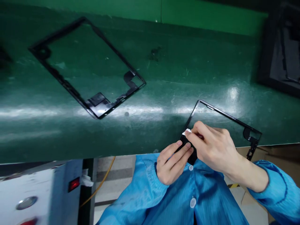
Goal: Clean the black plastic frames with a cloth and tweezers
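**A:** Front and centre is the thin black frame (229,116): a slim, hard-looking rectangle, open in the middle, with a glossy edge and a small tabbed bracket at its far right corner. It sits at the near edge of the surface, tilted, its lower corner hanging out over the person's chest.

**B:** And both hands are on it. The right hand (215,148) is bent over the left corner, its fingertips pinched on a small white piece (187,131) pressed against the frame.

**A:** Sticker, film tab or wipe?

**B:** Too small and blurred to call. The left hand (172,161) is curled, fingers closed on the frame's near corner from below, holding it steady.

**A:** Moving outward, the surface (187,72) is a dark green mat, smooth, shiny and streaked with glare and scuffs.

**B:** A second frame (99,104) lies flat on it, well apart to the left. It has the same skinny outline, with flat black patches in its near corner.

**A:** At the far right, a black tray (281,56) sits at the picture's edge, dim and cut off.

**B:** Below the surface's edge is the blue smock (187,197), finely striped with white buttons. Further left there is a white cabinet (35,187), a red switch (74,183) and a yellow cable (103,181) trailing down.
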Motion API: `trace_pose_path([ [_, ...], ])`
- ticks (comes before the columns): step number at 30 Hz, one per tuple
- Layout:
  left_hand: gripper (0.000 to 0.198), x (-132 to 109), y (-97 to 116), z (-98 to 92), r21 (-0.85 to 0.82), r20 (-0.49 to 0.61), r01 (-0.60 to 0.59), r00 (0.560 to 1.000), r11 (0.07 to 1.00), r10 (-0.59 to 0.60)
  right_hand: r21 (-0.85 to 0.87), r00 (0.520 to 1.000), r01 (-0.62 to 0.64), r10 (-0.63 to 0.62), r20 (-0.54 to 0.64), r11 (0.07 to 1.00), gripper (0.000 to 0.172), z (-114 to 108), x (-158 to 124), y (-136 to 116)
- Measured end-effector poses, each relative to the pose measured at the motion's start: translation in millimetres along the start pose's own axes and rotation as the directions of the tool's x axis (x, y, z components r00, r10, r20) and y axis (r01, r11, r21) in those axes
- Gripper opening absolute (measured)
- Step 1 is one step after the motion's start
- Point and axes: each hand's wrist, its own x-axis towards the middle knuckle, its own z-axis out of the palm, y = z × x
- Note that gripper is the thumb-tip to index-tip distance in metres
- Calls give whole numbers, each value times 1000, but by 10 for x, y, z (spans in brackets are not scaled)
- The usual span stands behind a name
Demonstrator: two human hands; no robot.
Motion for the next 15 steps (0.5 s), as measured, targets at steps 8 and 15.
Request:
trace_pose_path([
  [8,32,-21,-1,18,-4,6,-3,1000,1000,3,-10,1000,-11,11,-18,1000,34,-2,-2,-16],
  [15,34,-16,0,15,13,7,-6,1000,1000,6,195,998,-21,9,60,981,34,34,-74,-12],
])
